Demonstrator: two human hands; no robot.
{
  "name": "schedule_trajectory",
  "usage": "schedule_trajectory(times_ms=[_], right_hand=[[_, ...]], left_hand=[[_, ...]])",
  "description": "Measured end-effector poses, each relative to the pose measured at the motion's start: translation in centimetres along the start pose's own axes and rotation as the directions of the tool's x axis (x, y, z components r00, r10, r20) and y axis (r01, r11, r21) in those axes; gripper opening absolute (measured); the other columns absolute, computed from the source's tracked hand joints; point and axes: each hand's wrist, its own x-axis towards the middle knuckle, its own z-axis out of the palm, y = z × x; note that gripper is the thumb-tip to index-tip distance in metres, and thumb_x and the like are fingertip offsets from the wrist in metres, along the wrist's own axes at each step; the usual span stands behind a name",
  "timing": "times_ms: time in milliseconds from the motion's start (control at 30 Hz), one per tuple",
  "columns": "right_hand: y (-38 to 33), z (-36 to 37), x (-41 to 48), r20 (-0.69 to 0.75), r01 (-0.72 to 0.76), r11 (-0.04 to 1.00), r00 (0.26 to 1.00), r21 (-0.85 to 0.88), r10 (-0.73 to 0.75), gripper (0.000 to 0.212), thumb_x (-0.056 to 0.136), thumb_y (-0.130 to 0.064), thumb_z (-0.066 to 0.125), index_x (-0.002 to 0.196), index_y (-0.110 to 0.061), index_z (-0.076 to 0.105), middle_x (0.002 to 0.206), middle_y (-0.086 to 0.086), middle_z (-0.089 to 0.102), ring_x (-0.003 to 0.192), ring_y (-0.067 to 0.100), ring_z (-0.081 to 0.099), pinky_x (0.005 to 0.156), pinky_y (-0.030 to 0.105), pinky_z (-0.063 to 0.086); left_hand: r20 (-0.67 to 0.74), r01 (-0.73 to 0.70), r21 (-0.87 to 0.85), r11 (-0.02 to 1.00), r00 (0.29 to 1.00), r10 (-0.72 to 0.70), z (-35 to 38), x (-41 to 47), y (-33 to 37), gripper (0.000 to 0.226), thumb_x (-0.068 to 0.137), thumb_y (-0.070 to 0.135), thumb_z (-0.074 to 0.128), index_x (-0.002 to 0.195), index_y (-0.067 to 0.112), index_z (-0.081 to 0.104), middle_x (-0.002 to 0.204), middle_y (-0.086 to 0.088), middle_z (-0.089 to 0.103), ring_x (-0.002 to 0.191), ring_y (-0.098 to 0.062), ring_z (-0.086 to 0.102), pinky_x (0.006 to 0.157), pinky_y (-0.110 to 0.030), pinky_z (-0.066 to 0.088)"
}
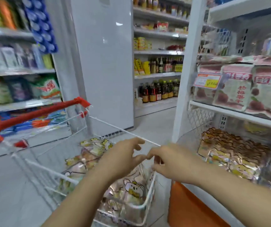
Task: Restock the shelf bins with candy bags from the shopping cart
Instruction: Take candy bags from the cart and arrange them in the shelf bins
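as the candy bags (129,189) at six o'clock look light and slippery, pinch a seam; left hand (123,154) grip apart, right hand (172,163) grip unclear.

White cart (49,172), red handle (38,113), candy bags (131,185) with yellow cartoon print, orange shelf base (188,207).

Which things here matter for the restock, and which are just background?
Job: shopping cart, candy bags in it, lower shelf bin, left hand, right hand.
Background: dark bottles, pink dried-fruit packs, price tag, white pillar.
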Motion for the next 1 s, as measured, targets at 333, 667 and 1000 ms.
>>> schedule_trajectory(times_ms=[333, 667, 1000], right_hand=[[-0.8, 6.6, 9.7, 0.334, -0.091, 0.988, 0.941, 0.128, 0.043, 0.066, 0.094, -0.035, 0.065, 0.151, -0.018, 0.037, 0.147, 0.007, 0.049, 0.129, 0.023, 0.051, 0.101, 0.027, 0.042], [-2.1, 12.7, 16.5, 0.494, -0.395, 0.895, 0.832, 0.206, 0.253, 0.128, 0.079, -0.055, 0.076, 0.157, -0.009, -0.015, 0.153, 0.014, 0.042, 0.135, 0.030, 0.046, 0.103, 0.029, 0.040], [-5.1, 7.4, 12.5, -0.068, -0.057, 0.612, 0.982, 0.789, 0.179, 0.124, 0.056, -0.046, 0.088, 0.156, -0.037, 0.016, 0.132, -0.013, 0.055, 0.112, 0.001, 0.057, 0.097, 0.026, 0.049]], left_hand=[[-0.221, 0.226, -0.232, 0.946, 0.935, -0.277, -1.3, -1.9, -9.6, 0.048, 0.096, 0.030, 0.064, 0.142, 0.037, 0.049, 0.125, 0.014, 0.063, 0.108, -0.008, 0.062, 0.096, -0.039, 0.052], [-0.272, 0.246, -0.333, 0.910, 0.899, -0.343, -1.8, -2.8, -10.9, 0.047, 0.097, 0.032, 0.061, 0.140, 0.044, 0.046, 0.121, 0.023, 0.059, 0.106, -0.003, 0.059, 0.097, -0.039, 0.052], [-0.183, 0.238, -0.277, 0.931, 0.938, -0.295, -1.6, -2.4, -10.0, 0.028, 0.099, 0.049, 0.051, 0.098, 0.033, 0.073, 0.084, 0.015, 0.069, 0.078, -0.001, 0.061, 0.075, -0.030, 0.050]])
